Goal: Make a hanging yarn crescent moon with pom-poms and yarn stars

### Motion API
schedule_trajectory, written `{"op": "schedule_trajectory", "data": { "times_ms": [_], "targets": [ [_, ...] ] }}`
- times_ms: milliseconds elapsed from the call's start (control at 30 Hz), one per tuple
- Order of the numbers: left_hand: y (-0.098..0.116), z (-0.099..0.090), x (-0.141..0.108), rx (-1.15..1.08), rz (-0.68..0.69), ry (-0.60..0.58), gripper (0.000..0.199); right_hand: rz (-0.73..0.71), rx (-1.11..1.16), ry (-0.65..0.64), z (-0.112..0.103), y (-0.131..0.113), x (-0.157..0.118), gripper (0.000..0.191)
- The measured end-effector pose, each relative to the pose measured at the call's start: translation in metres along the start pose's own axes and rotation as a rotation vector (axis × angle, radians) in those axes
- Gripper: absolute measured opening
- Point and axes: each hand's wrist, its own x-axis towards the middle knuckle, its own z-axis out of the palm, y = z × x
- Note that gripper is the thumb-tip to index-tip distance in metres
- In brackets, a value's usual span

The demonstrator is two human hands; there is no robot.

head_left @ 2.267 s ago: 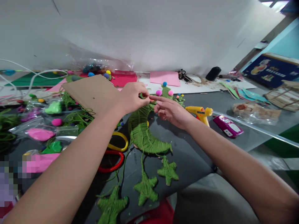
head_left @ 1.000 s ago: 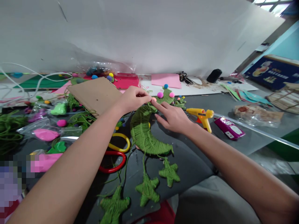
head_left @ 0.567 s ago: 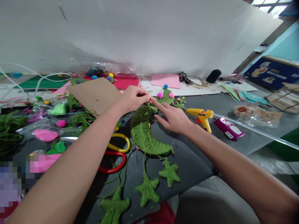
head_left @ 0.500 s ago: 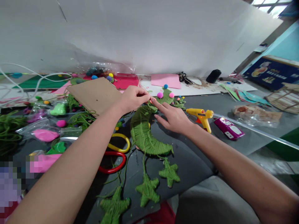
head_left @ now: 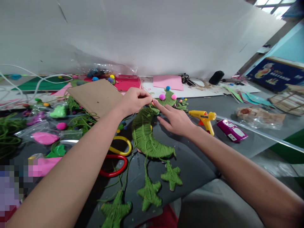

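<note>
A crescent wrapped in green yarn [head_left: 144,136] lies on the dark grey table, with strands leading to green yarn stars [head_left: 149,193]. At the crescent's upper tip, my left hand [head_left: 135,100] has its thumb and fingers pinched together; what lies between them is too small to tell. My right hand [head_left: 177,118] has its fingertips right beside the left ones, palm down, thumb apart from the index finger. Just beyond is a green yarn piece [head_left: 169,98] with pink and blue pompoms, partly behind my right fingers.
Scissors with red and yellow handles [head_left: 121,166] lie left of the crescent. A yellow glue gun [head_left: 205,118] and a purple packet [head_left: 232,130] are on the right. Brown cardboard [head_left: 95,96], bagged clay [head_left: 45,138] and green yarn [head_left: 10,133] sit at the left.
The whole view has shifted very slightly. Both hands keep nearly the same pose at the crescent's upper tip.
</note>
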Motion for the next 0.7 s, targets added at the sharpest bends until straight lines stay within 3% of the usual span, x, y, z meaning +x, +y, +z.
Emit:
{"op": "schedule_trajectory", "data": {
  "times_ms": [433,567,700],
  "targets": [
    [0.002,0.008,-0.001,-0.146,-0.107,0.006,0.026,-0.004,-0.054,0.008,0.001,0.0,-0.001,0.063],
    [-0.002,0.013,0.003,-0.098,-0.091,0.08,0.026,0.003,-0.016,0.012,0.002,0.0,-0.001,0.062],
    [-0.003,0.011,0.004,-0.054,-0.114,0.176,0.026,0.017,0.168,0.012,0.004,0.001,-0.002,0.059]
  ]
}}
